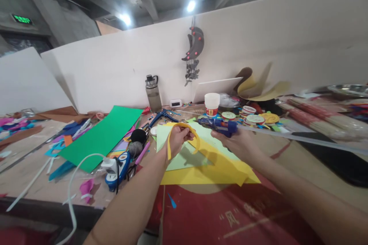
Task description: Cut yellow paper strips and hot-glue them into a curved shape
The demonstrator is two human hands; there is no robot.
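Observation:
My left hand (pixel 178 138) pinches a curled yellow strip (pixel 197 140), which loops over the fingers and hangs down by the wrist. In my right hand (pixel 234 141) is a blue hot glue gun (pixel 220 125), its nozzle pointing left toward the strip, with a small gap between them. A long translucent glue stick (pixel 287 134) runs out of the gun's back to the right. Beneath both hands lie a pale green sheet (pixel 172 159) and a yellow sheet (pixel 184 176), resting on a red board (pixel 201 214).
To the left are a green sheet (pixel 100 138), a blue power strip (pixel 117 172) with a white cable and many scraps. A water bottle (pixel 153 95), a paper cup (pixel 212 105) and tape rolls (pixel 254 119) stand behind. Wrapped stick bundles (pixel 316 118) lie at the right.

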